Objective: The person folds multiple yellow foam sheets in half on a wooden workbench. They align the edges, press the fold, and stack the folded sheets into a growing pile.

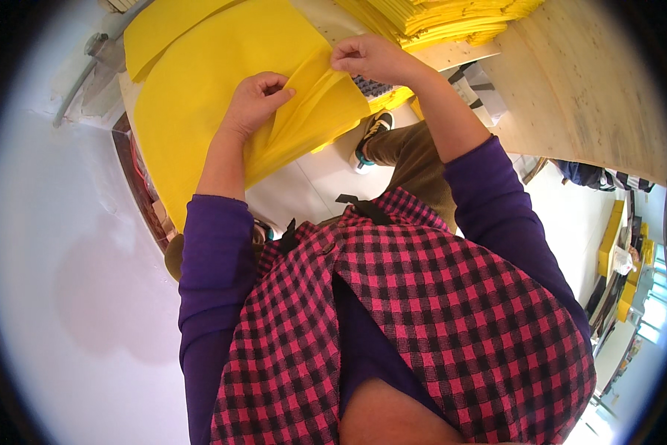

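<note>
Nearest to us we see our own checked pink-and-black vest (pixel 422 326) over purple sleeves, and two forearms rising from it toward the bench (pixel 585 89). We count two hands at work on one large yellow sheet (pixel 200 96) that lies spread over the bench edge. The left hand (pixel 253 100) rests on the sheet with its grip pinched narrow on a raised fold at its right side; the right hand (pixel 374 58) holds the same fold's upper edge between thumb and fingers, so the fold runs between the two grips, just below and left of the right one. Below the bench edge one shoe (pixel 372 133) shows on the white floor. Farthest off, one stack of yellow sheets (pixel 444 18) sits on the bench beyond the right hand.
</note>
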The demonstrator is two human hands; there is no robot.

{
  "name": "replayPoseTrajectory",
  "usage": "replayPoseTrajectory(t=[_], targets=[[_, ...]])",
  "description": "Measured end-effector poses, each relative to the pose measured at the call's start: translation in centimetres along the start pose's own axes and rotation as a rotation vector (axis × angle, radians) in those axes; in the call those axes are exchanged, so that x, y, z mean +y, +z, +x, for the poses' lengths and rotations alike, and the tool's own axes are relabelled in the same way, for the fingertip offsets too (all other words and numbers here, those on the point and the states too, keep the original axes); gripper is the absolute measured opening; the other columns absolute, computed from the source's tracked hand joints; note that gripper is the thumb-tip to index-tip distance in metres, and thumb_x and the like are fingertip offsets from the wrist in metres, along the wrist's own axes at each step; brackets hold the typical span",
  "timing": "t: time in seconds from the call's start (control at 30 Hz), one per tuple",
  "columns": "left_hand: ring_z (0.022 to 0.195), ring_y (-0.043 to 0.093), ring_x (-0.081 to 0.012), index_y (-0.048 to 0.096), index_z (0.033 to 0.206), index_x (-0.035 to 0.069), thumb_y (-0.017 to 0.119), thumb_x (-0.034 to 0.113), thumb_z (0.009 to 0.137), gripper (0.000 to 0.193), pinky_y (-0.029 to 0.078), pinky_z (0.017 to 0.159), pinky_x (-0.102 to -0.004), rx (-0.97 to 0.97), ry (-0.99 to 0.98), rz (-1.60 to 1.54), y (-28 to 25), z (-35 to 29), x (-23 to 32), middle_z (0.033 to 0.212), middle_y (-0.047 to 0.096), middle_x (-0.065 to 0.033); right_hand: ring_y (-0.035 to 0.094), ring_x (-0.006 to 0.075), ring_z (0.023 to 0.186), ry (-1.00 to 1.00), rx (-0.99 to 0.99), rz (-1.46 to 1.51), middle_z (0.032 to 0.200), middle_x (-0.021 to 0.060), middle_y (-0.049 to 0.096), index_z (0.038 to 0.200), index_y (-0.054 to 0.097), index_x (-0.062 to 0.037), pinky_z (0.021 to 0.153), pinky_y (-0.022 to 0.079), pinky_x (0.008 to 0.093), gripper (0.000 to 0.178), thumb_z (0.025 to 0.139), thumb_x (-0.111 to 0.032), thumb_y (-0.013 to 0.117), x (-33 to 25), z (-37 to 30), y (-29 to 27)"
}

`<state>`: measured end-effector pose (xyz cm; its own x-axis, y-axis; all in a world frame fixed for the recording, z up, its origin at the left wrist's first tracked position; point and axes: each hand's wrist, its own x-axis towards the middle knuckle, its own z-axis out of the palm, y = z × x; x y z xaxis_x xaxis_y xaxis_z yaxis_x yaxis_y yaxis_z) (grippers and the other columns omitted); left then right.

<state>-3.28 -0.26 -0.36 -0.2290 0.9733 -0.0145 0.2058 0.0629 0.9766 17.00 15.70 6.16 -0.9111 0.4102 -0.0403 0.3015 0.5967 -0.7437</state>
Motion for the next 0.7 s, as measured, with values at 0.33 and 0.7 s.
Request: replayPoseTrajectory(t=[0.33, 0.7], targets=[[0.078, 0.056, -0.0088, 0.065, 0.096, -0.001, 0.066, 0.012, 0.083, 0.018, 0.044, 0.074, -0.0227, -0.079, -0.059, 0.008, -0.5, 0.1, 0.1, 0.086, 0.063, -0.0001, 0.066, 0.0155, 0.081, 0.024, 0.049, 0.533, 0.093, 0.0059, 0.064, 0.101, 0.061, 0.0013, 0.074, 0.055, 0.0253, 0.026, 0.094, -0.023, 0.058, -0.5, 0.5, 1.3], [0.073, 0.055, -0.0069, 0.066, 0.098, -0.002, 0.07, 0.019, 0.081, 0.027, 0.044, 0.069, -0.0224, -0.053, -0.006, -0.1, 0.2, -0.6, 1.4, 0.084, 0.063, 0.0007, 0.063, 0.0227, 0.104, 0.028, 0.077, 0.82, 0.109, 0.014, 0.059, 0.115, 0.052, 0.0063, 0.092, 0.05, 0.0306, 0.036, 0.098, -0.026, 0.051, -1.8, 1.0, 2.0]])
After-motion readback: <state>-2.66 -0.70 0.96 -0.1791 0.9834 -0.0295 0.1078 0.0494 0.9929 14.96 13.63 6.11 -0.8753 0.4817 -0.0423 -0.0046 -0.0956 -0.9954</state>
